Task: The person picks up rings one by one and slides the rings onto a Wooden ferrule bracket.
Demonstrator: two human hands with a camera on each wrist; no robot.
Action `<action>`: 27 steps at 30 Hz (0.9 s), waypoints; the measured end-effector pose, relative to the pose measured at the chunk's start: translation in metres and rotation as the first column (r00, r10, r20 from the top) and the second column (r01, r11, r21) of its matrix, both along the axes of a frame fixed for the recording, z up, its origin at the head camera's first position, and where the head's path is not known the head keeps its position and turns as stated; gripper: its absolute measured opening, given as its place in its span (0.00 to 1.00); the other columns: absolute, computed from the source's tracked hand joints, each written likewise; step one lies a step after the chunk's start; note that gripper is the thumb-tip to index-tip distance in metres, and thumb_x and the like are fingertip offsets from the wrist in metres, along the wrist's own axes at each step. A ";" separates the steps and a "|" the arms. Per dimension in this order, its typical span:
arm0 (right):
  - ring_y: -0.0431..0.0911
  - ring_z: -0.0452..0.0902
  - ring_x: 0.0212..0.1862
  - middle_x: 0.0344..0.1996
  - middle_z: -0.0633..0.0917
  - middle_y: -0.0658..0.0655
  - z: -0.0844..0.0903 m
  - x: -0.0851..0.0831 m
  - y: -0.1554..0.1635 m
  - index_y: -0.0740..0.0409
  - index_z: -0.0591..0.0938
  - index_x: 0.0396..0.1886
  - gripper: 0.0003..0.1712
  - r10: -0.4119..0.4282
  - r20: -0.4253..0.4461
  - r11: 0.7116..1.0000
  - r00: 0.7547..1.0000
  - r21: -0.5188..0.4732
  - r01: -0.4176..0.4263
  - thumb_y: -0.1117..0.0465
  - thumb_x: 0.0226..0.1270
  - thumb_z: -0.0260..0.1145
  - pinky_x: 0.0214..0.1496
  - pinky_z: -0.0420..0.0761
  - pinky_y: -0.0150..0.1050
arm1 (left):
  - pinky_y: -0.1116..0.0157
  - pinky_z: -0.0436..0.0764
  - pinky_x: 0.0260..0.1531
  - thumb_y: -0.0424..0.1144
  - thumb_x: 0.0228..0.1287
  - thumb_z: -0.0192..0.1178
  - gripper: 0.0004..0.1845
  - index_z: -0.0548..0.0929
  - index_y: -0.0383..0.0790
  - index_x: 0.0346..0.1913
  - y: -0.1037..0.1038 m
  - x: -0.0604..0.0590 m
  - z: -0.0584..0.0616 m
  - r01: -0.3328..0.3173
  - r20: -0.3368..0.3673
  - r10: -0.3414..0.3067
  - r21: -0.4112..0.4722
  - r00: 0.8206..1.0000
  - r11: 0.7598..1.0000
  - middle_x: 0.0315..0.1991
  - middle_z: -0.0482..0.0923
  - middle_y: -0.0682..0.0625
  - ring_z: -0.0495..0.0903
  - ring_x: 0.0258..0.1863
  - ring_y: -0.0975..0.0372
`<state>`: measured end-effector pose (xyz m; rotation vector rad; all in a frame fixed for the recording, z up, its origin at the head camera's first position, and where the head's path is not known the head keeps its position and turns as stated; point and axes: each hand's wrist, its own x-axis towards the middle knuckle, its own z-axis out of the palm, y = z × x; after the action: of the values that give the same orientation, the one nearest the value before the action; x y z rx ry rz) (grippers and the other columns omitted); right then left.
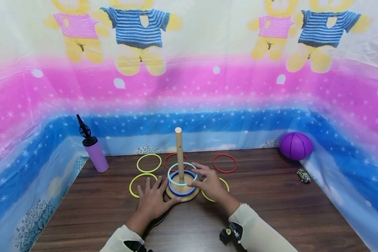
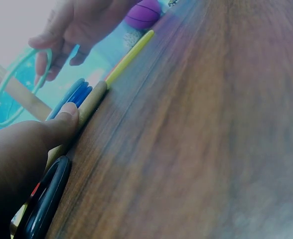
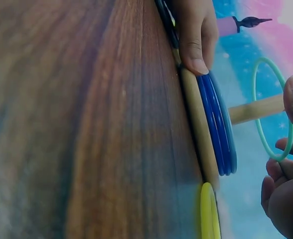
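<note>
Here, the right hand [image 1: 211, 183] pinches a slim turquoise ring [image 3: 254, 88] around a wooden peg [image 1: 180, 150] (left hand [image 1: 155, 201] splayed).

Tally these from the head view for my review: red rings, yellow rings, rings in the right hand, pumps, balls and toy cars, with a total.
Red rings: 2
Yellow rings: 3
Pale turquoise ring in the right hand: 1
Purple pump: 1
Purple ball: 1
Toy car: 1
Total: 9
</note>
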<state>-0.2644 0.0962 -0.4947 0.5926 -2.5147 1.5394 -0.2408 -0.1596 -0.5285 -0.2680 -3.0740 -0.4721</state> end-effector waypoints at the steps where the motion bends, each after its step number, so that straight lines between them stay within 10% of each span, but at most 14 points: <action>1: 0.55 0.79 0.71 0.77 0.80 0.57 -0.001 0.000 0.000 0.65 0.87 0.66 0.30 -0.003 0.004 1.000 1.000 0.006 0.003 0.60 0.66 0.83 0.63 0.86 0.56 | 0.15 0.49 0.73 0.82 0.66 0.58 0.55 0.66 0.53 0.87 0.000 0.000 0.000 0.000 -0.003 0.000 0.000 1.000 1.000 0.87 0.61 0.38 0.50 0.86 0.27; 7: 0.53 0.81 0.64 0.77 0.80 0.57 -0.008 -0.003 0.004 0.64 0.88 0.66 0.30 -0.008 0.027 0.999 1.000 0.044 0.007 0.57 0.67 0.83 0.55 0.83 0.44 | 0.15 0.49 0.73 0.82 0.66 0.58 0.55 0.66 0.54 0.87 0.000 0.000 -0.001 0.003 -0.012 -0.003 0.003 1.000 1.000 0.86 0.61 0.38 0.51 0.85 0.26; 13: 0.60 0.76 0.77 0.77 0.80 0.57 -0.017 -0.006 0.004 0.65 0.87 0.67 0.34 0.006 0.020 0.998 1.000 0.059 -0.008 0.53 0.65 0.84 0.71 0.82 0.61 | 0.15 0.49 0.73 0.82 0.66 0.58 0.55 0.65 0.54 0.87 0.000 0.001 -0.001 0.002 -0.017 -0.002 0.005 1.000 1.000 0.86 0.61 0.38 0.51 0.85 0.26; 27: 0.60 0.72 0.78 0.77 0.80 0.61 -0.027 -0.008 0.001 0.66 0.88 0.65 0.33 0.030 -0.010 0.997 0.999 0.065 -0.029 0.56 0.62 0.85 0.79 0.74 0.63 | 0.15 0.48 0.73 0.83 0.66 0.58 0.55 0.64 0.55 0.88 0.000 0.000 0.000 0.000 -0.008 0.000 0.001 1.000 1.000 0.87 0.60 0.37 0.49 0.86 0.26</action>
<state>-0.2721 0.0975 -0.5219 0.6484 -2.5675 1.4649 -0.2404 -0.1592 -0.5283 -0.2690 -3.0660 -0.4719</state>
